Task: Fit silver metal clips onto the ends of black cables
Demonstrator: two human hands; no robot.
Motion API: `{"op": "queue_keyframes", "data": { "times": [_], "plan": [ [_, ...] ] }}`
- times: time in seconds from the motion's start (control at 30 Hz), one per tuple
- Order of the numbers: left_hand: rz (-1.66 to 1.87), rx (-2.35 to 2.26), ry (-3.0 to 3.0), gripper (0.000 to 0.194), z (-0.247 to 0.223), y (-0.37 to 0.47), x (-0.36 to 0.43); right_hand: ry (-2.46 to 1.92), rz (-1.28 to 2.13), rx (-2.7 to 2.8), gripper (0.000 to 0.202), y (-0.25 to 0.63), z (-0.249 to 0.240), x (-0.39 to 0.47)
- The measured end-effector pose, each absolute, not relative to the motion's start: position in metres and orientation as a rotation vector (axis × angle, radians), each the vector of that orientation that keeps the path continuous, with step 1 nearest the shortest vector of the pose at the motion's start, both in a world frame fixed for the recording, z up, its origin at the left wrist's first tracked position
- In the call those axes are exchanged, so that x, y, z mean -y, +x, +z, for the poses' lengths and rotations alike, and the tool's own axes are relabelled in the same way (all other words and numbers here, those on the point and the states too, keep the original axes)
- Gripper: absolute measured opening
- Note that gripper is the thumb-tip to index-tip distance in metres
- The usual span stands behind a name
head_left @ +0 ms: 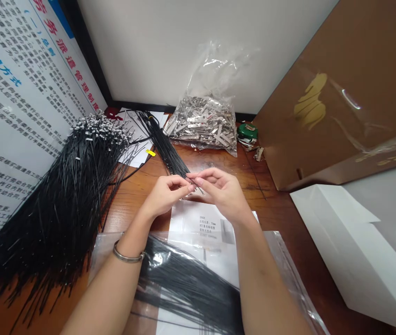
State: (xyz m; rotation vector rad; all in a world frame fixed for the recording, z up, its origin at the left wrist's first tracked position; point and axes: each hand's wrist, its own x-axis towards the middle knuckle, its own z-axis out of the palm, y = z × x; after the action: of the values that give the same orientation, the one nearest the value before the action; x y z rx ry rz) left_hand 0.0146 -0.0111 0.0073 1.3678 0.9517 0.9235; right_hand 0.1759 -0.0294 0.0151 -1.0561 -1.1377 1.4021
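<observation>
Head view: both hands are closed in a fingertip pinch. The right hand [221, 190] grips a thin black wire [200, 188] between thumb and fingers, and the left hand [165, 195] pinches at the same wire with thumb and forefinger, the fingertips of the two hands meeting. The exact contact at the tips is too small to make out. The wire is held over the near end of a narrow bundle [170, 151], which lies on the wooden table [137, 188] and runs away toward the wall [163, 51]. A metal bracelet [127, 257] is worn on the left wrist.

Below the forearms lies a clear bag [102, 249] containing black wires [187, 279], with a printed sheet [184, 221] partly beneath it. To the left, a large heap of black wires [65, 200] with white ends leans against a lettered board [16, 88]. White papers [133, 160] lie beside the heap; a yellow tag [150, 152] is at their edge.

Behind the hands, near the wall, stands a clear bag of metal pieces [203, 123]. A green tape measure [247, 132] is just beside it. To the right are a brown box [354, 83] and a white box [354, 251].
</observation>
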Motion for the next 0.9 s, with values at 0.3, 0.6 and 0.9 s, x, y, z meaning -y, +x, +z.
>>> {"op": "queue_keyframes", "data": {
  "times": [0.3, 0.6, 0.9],
  "plan": [
    [0.984, -1.017, 1.141, 0.043, 0.009, 0.015, 0.006, -0.861, 1.534, 0.998, 0.019, 0.183, 0.026, 0.035],
    [0.858, -0.896, 1.139, 0.031, 0.010, 0.016, 0.012, -0.655, 1.766, 1.162, 0.015, 0.182, 0.032, 0.039],
    [0.903, -0.841, 1.022, 0.035, 0.011, 0.018, 0.012, -0.642, 1.725, 1.166, 0.011, 0.181, 0.026, 0.037]
  ]
}}
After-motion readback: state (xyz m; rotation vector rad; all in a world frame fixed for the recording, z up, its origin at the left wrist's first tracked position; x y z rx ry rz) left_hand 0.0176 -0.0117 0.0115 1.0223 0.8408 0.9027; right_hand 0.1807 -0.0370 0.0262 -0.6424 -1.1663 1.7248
